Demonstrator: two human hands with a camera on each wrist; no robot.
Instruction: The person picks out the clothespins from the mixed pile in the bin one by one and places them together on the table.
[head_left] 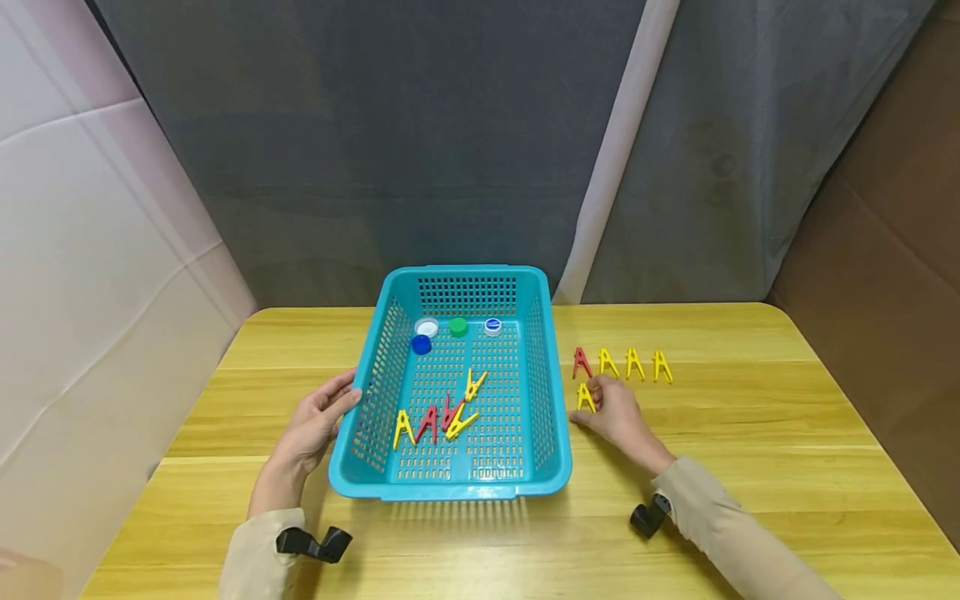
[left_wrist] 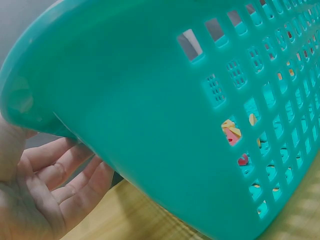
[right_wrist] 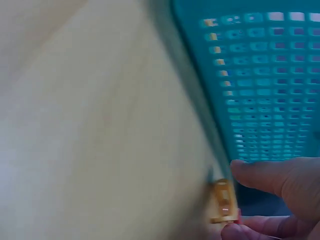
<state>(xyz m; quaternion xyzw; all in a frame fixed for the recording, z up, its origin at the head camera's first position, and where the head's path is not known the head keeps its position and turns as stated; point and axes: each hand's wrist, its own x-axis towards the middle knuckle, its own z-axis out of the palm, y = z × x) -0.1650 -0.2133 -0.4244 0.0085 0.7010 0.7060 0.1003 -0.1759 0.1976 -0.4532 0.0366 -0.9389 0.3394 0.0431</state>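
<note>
A blue-green plastic basket (head_left: 558,467) stands on the table, its left rim gripped by my left hand (head_left: 315,425) with the thumb over the edge. In the left wrist view, the fingers (left_wrist: 60,172) curl beneath the rim. My right hand (head_left: 618,417) is beside the basket's right wall, thumb and fingers spread around a yellow clothespin (head_left: 585,397) lying on the table. The right wrist view shows a fingertip right at that clothespin (right_wrist: 223,200), while the thumb (right_wrist: 255,172) is apart from it. Yellow clothespins (head_left: 474,385) and red clothespins (head_left: 427,423) lie inside the basket.
Behind my right hand, a red clothespin (head_left: 581,362) and several yellow clothespins (head_left: 633,363) form a row. At the basket's far end lie a green cap (head_left: 458,327), a blue cap (head_left: 422,344) and two whitish caps (head_left: 426,328). Grey cloth (head_left: 450,150) hangs behind the table.
</note>
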